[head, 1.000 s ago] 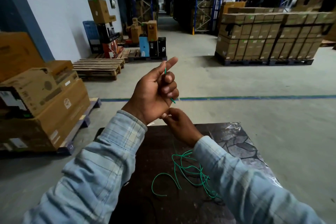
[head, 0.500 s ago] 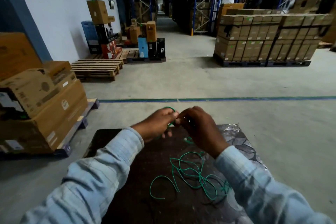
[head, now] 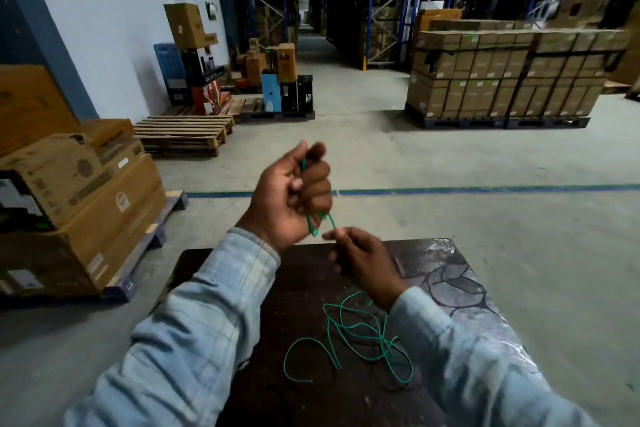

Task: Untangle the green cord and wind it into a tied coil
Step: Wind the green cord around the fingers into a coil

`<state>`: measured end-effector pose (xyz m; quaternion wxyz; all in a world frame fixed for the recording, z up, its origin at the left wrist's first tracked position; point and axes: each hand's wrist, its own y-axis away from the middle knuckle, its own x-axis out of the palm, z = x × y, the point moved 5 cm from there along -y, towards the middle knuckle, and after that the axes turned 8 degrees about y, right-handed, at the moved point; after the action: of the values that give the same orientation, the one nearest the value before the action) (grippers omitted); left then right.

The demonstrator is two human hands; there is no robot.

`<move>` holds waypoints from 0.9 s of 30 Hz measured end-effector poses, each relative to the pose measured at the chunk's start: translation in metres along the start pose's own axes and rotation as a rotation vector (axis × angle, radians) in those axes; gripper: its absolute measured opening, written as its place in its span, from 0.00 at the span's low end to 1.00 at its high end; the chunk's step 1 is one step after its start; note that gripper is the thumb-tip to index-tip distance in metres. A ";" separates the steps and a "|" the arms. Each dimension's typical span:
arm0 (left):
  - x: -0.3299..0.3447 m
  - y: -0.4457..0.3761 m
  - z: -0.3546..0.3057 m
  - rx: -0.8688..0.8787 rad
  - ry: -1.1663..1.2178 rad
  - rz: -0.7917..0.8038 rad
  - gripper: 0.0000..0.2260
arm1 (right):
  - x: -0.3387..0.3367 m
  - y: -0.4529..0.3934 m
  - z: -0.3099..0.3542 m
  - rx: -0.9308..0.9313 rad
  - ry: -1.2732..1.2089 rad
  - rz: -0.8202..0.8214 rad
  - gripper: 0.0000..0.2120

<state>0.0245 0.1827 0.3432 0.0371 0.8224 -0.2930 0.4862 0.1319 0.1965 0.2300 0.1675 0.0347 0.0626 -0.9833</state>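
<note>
Left hand (head: 289, 198) risen again, fist gripping thin green cord (head: 360, 333), right hand (head: 363, 260) pinching strand, loose tangle on dark table (head: 277, 288)

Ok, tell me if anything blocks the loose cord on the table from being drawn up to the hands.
Nothing visible does. The left hand grips the green cord raised, the right hand pinches it just below. The loose tangle lies on the dark table under the right forearm, with only its own crossings to catch.

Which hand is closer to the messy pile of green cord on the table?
The right hand. It hovers just above the cord pile's far edge, pinching a strand. The left hand is raised higher and farther away, gripping another stretch of cord.
</note>
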 end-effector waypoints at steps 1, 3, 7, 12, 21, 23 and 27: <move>0.000 -0.003 -0.009 0.078 0.014 -0.023 0.16 | 0.009 0.008 -0.008 0.018 0.009 0.038 0.12; -0.007 -0.008 -0.024 0.212 0.014 -0.109 0.16 | 0.023 0.020 -0.016 -0.027 0.125 0.119 0.09; -0.017 -0.007 -0.048 0.411 -0.047 -0.275 0.17 | 0.028 0.037 -0.017 -0.136 0.329 0.235 0.05; -0.041 -0.003 -0.046 0.582 -0.984 -0.632 0.16 | 0.021 0.053 0.012 -0.370 0.711 0.209 0.15; -0.071 0.023 0.042 -0.130 -1.279 -0.476 0.22 | -0.043 0.016 0.064 -0.559 0.881 0.037 0.07; -0.068 0.028 0.054 -0.237 -1.287 -0.417 0.28 | -0.053 0.008 0.065 -0.548 0.907 0.064 0.09; -0.056 0.034 0.066 -0.369 -1.109 -0.333 0.25 | -0.059 0.001 0.064 -0.530 0.883 0.174 0.06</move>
<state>0.0386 0.1569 0.2545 0.0965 0.9679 -0.2156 -0.0858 0.1845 0.2061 0.2987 0.2093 0.4077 0.3711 -0.8077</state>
